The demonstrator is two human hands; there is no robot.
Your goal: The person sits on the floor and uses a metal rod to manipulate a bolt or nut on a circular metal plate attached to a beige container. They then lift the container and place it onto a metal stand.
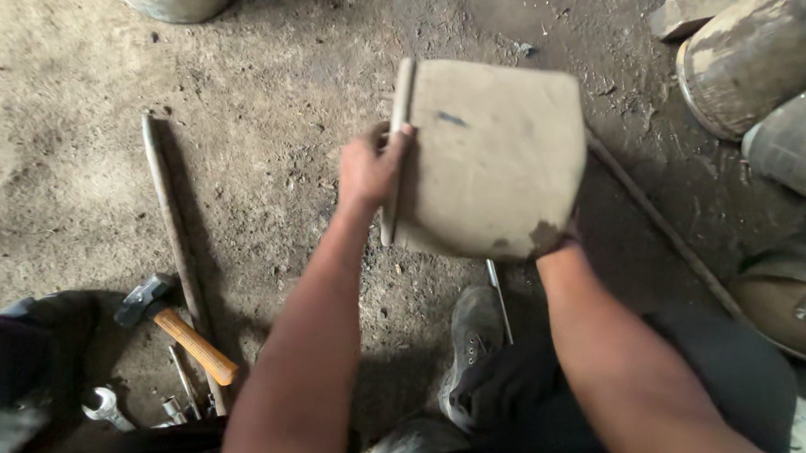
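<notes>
- Our left fingers (pixel 398 139) curl around the rolled left edge of a flat, dusty tan panel (pixel 499 152) held at the centre of the frame; the left hand (pixel 368 170) clamps that edge firmly.
- Our right hand (pixel 557 239) sits under the panel's lower right corner — its fingers are hidden behind the plate, so we cannot tell how they lie, only that they bear the corner.
- We judge the step in hand to be lifting and turning the panel for a look; the next move calls for a steady two-handed grip, since the piece is broad.
- The dirt floor (pixel 265 106) is grey and gritty. At lower left lie a hammer (pixel 176 328) with a wooden handle, a long rod (pixel 176 243) and a wrench (pixel 106 407).
- At the right edge stand grimy round drums (pixel 754 53) — a workshop floor, dimly lit.
</notes>
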